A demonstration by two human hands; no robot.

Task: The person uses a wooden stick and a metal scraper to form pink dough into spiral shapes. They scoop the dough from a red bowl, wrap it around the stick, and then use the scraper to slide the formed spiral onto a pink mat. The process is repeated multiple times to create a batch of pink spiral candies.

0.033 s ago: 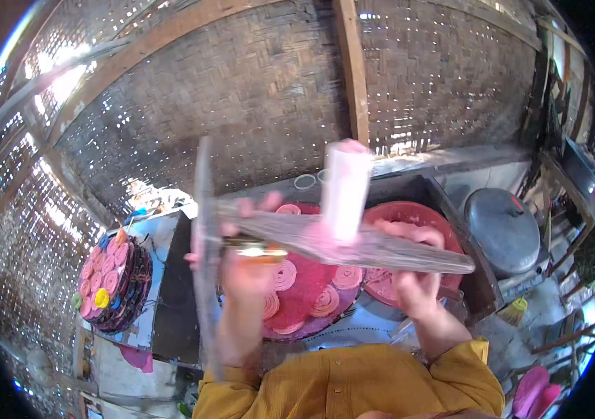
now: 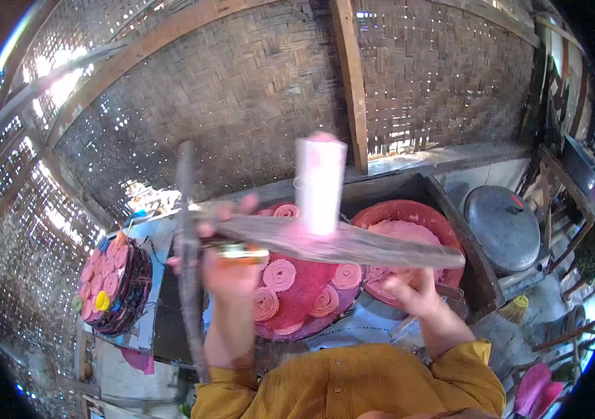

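My left hand [image 2: 231,276] is closed round a wooden press [image 2: 381,249] made of two long grey bars, near where they meet. One bar stands nearly upright on the left; the other reaches right, with a white tube [image 2: 322,188] upright on it. Pink dough shows at the tube's top and round its base. My right hand [image 2: 423,304] is just below the right end of the bar, thumb apart; its other fingers are partly hidden behind the wood. Below lies a round pink-red tray [image 2: 304,279] bearing several coiled pink dough spirals [image 2: 280,275]. A shiny gold-coloured band [image 2: 238,253] shows by my left hand.
A red basin [image 2: 455,244] of pink dough stands right of the tray. At the left, more pink spirals top a stack of round trays [image 2: 119,318]. A lidded metal pot [image 2: 503,229] is at the right, before the woven bamboo wall [image 2: 241,105].
The press and my left hand have shifted a little to the left. My right hand's fingers, which showed above the bar over the basin, no longer show there.
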